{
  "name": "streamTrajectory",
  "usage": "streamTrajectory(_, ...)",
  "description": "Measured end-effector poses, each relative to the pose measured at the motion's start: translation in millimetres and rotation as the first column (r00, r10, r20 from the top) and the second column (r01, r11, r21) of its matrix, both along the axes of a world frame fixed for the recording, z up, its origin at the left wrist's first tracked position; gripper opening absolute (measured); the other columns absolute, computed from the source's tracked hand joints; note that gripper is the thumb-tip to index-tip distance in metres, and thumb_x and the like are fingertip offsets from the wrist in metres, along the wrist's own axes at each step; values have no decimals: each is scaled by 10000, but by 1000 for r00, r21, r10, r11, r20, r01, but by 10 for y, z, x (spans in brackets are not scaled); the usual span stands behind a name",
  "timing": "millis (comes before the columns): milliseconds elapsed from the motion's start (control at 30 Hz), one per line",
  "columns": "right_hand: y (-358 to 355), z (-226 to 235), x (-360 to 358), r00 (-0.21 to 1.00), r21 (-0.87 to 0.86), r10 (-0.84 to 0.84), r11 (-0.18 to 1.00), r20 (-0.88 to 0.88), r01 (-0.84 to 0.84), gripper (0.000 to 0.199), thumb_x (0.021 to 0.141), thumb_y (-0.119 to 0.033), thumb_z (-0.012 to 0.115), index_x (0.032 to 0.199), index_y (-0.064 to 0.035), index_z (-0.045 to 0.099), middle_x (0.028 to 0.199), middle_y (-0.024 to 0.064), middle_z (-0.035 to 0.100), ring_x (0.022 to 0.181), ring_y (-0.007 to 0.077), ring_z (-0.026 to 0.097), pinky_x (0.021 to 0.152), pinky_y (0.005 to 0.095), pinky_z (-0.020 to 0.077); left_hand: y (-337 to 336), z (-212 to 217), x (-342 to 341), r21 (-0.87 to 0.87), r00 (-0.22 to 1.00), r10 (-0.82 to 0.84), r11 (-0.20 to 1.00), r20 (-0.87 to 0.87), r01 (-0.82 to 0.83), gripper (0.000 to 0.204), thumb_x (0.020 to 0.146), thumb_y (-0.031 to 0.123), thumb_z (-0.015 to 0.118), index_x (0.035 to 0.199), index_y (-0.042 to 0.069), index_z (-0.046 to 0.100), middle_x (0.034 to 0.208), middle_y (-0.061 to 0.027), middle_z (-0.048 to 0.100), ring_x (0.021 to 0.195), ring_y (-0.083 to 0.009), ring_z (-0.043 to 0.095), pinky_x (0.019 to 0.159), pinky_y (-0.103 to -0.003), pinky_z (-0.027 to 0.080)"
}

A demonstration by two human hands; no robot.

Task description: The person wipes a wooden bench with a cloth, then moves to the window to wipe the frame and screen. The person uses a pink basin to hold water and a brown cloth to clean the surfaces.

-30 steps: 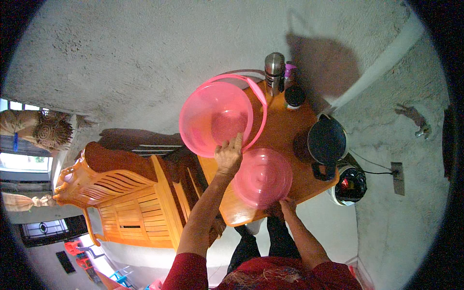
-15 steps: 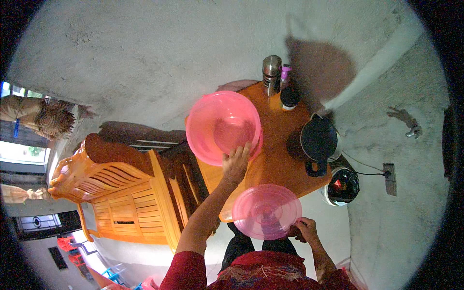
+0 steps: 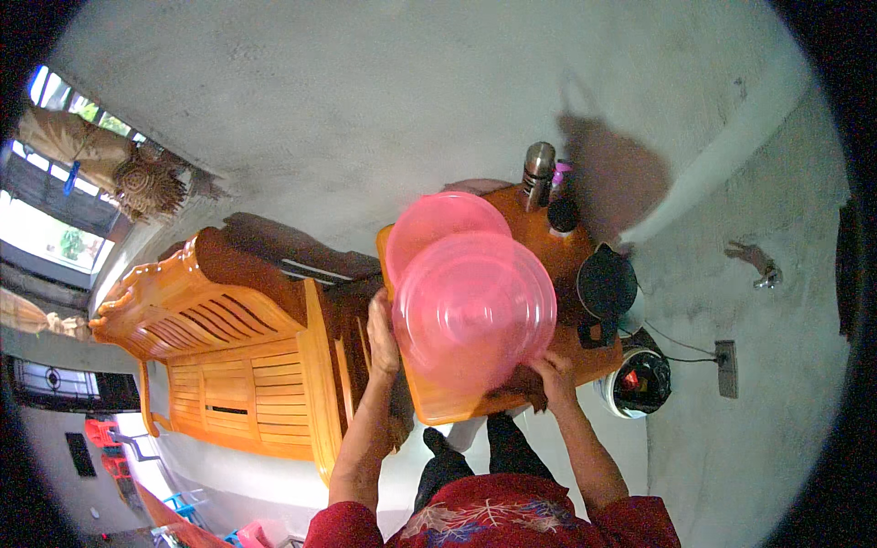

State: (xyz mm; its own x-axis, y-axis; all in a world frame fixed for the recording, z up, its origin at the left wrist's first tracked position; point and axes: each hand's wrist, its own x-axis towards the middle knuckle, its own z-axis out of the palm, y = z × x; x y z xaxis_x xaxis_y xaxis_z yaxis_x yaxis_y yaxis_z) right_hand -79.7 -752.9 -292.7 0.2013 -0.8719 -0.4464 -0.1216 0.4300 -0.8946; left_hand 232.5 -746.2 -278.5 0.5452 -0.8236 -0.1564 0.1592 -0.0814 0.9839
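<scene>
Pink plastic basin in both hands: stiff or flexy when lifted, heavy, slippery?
The pink basin is probably light: it looks thin, translucent and empty. It may flex somewhat, since the left hand and right hand grip only its rim. Its smooth, glossy wall looks fairly slippery; a second pink basin shows behind it.

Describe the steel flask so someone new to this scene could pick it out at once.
Find the small orange wooden table by the grey wall. At its far edge, beyond the two pink plastic basins, stands the flask: a tall, slim, upright silver cylinder, the only shiny metal thing there.

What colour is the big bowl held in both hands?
Translucent pink; the bowl shows best in the head view.
</scene>
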Motion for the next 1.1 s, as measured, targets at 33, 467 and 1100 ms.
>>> streamTrajectory(33, -137, -51, 97, 1000, 17, -15, 1000, -4, 15, 274, 823, -195, 615, 997, 13, 652, 958, 76, 656, 902, 182, 584, 831, 313, 447, 66, 140, -106, 28, 996, -81, 996, -29, 82, 663, 957, 533, 287, 1353, 6, 354, 1256, -141, 485, 1095, -226, 526, 869, -379, 482)
streamTrajectory(467, -1236, -1025, 722, 962, -169, -156, 978, -223, 120, 176, 778, -168, 644, 769, 8, 648, 723, 40, 615, 666, 137, 550, 633, 332, 453, -296, -530, -151, 192, 690, 33, 950, 723, -248, 410, 976, 284, 397, 1196, -56, 464, 894, -275, 616, 792, -472, 591, 691, -487, 474)
streamTrajectory(1100, -719, -176, 514, 987, 194, 96, 979, -128, -70, 453, 843, -338, 621, 1147, -5, 575, 1114, 98, 611, 894, 245, 617, 812, 355, 470, -162, -608, -162, 102, 668, 181, 927, 721, -361, 466, 956, 328, 432, 1201, -67, 458, 725, -237, 580, 608, -328, 609, 560, -427, 483)
